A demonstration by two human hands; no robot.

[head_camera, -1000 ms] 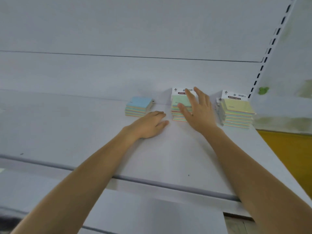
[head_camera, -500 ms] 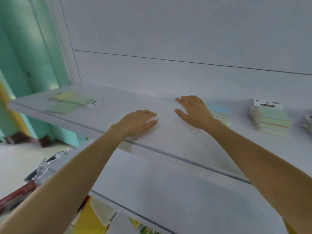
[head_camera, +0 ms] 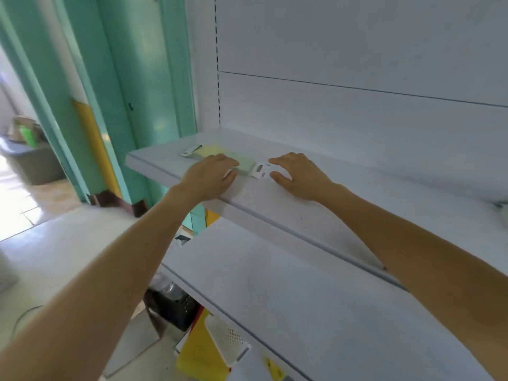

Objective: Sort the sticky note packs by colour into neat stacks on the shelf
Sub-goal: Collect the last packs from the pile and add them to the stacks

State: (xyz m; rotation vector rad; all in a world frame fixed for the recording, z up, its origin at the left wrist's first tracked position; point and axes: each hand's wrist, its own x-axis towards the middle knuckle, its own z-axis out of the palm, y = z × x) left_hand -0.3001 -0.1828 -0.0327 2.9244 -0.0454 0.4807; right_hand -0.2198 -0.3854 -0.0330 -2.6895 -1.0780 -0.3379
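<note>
The green sticky note pack (head_camera: 245,161) lies flat near the left end of the upper shelf (head_camera: 384,171), just beside a yellow pack (head_camera: 208,151); its white header card (head_camera: 260,170) points to the right. I judge it light, thin and a little flexible, with a smooth wrapper that may slide, so the firm pad edges are better to take than the header. The left grip (head_camera: 209,176) rests on its near side, fingers nearly straight, grasping nothing. The right grip (head_camera: 299,174) is released, its fingertips just beside the header.
</note>
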